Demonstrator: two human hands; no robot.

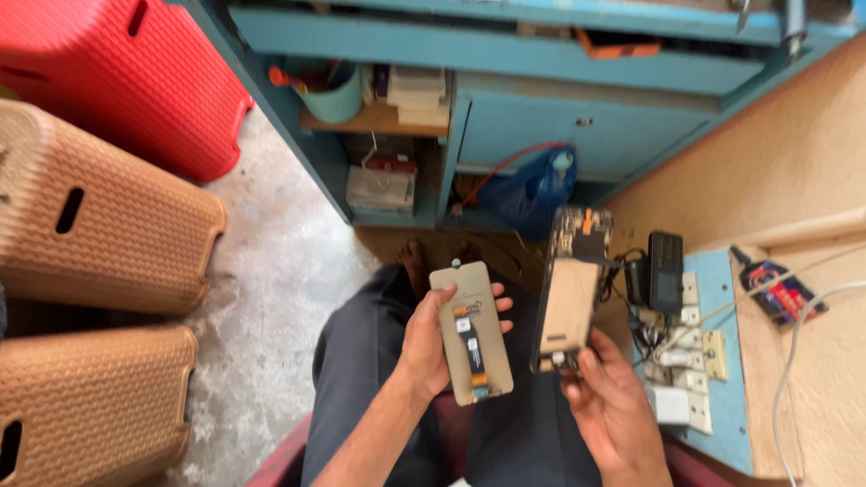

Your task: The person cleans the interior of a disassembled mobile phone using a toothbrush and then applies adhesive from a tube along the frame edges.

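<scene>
Two hands up over the lap. Left hand pinches a tan rectangular phone screen panel with black flex cable, fingers wrapped around its edges. Right hand grips the bottom of an opened dark phone body, at 3 o'clock of the panel, apart. Blue socket board further right.

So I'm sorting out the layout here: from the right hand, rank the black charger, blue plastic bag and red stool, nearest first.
From the right hand:
1. Black charger, just above it, on the switchboard.
2. Blue plastic bag, farther up, under the blue bench.
3. Red stool, far upper left.
</scene>
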